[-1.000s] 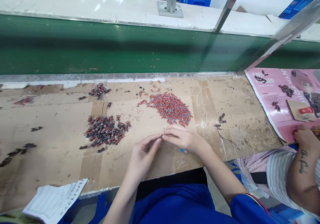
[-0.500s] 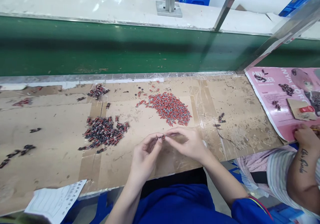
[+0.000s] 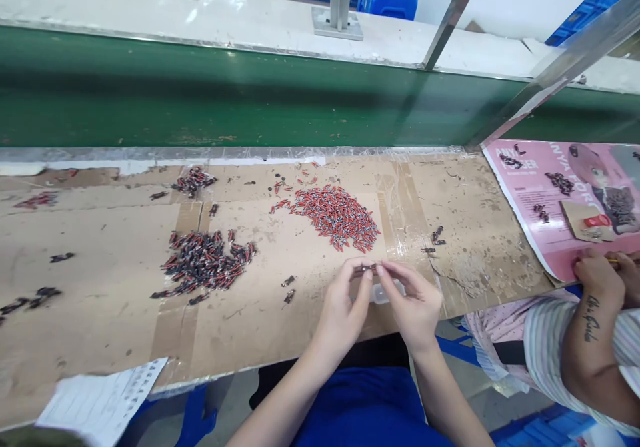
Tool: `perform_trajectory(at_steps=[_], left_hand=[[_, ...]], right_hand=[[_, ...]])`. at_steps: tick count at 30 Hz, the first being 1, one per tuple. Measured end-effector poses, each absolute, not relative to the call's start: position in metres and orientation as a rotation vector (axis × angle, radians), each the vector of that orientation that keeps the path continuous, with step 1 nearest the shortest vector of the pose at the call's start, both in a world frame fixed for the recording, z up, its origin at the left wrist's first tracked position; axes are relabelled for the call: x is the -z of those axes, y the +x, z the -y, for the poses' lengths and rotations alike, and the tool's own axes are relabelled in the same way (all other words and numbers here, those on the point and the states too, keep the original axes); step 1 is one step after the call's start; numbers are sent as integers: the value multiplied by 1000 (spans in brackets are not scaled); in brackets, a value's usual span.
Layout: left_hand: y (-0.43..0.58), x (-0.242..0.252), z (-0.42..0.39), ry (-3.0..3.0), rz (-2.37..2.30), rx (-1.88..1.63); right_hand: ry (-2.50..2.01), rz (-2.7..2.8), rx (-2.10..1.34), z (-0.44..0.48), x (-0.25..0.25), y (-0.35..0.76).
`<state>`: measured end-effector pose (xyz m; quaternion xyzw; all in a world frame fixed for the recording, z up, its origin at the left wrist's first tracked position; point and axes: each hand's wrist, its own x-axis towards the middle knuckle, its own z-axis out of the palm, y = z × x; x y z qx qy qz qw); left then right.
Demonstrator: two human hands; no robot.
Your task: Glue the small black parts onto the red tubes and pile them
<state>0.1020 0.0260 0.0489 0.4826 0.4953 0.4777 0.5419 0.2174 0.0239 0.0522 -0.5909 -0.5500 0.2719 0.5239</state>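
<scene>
My left hand (image 3: 347, 300) and my right hand (image 3: 413, 300) meet over the cardboard, fingertips pinched together. Between them is a small dark part (image 3: 369, 268), held at both ends; its exact kind is too small to make out. Just beyond the fingers lies a heap of small red-and-silver parts (image 3: 337, 217). To the left is a pile of black-and-red parts (image 3: 207, 262). Two loose dark pieces, one of them a black piece (image 3: 289, 296), lie left of my left hand. A small translucent dish (image 3: 381, 293) is partly hidden behind my hands.
Cardboard (image 3: 240, 327) covers the bench, with a green panel (image 3: 215, 100) along its back. A lined paper sheet (image 3: 100, 404) overhangs the front left edge. At right, a co-worker's hand (image 3: 600, 277) works by a pink poster (image 3: 535, 227) bearing small parts.
Both my hands have moved right, still pinching a small dark part. The two loose dark pieces and more of the translucent dish now show.
</scene>
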Motion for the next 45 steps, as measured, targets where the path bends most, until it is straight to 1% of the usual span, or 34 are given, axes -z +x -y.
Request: perform_trajectory(at_steps=[2,5,7,9,11,13,16,20,25,31,33,39,45], left_hand=[[103,-50,-27,1290,-1150,-1079],[83,-49,-28,1513,-1295,-1078],[59,-45,-28,1670,-1512,-1107],[33,-37,-27,1804,-1717,-1086],[11,-28,-24,1883,-1862,-997],[-2,-19,-20,1925,-1961,-918],[-6,-11,-16,1949,-1992,-841],[6,-9,-19,1940,-1917,-843],[24,-5,-26,1929,-1652,-949],[21,-4,-23,1859,-1557,-997],[19,-3,-22,1828,-1545,-1005],[20,4,-20,1725,-1611,-1090],[18,4,-20,1684,-1580,-1051]], right_hand=[[-1527,1204,-612,-27,-50,235],[-1679,1150,-410,-34,-50,265],[-1739,1324,-256,-37,-52,283],[-1719,1597,-183,-36,-55,295],[-1627,1905,-279,-33,-56,301],[-1524,2158,-469,-30,-56,300],[-1439,2305,-642,-29,-50,293],[-1386,2095,-802,-29,-41,282],[-1438,1537,-1039,-28,-35,262],[-1327,888,-1183,-36,-25,221],[-1350,833,-1197,-40,-23,211],[-1484,947,-1108,-43,-21,196],[-1475,992,-1127,-40,-18,195]])
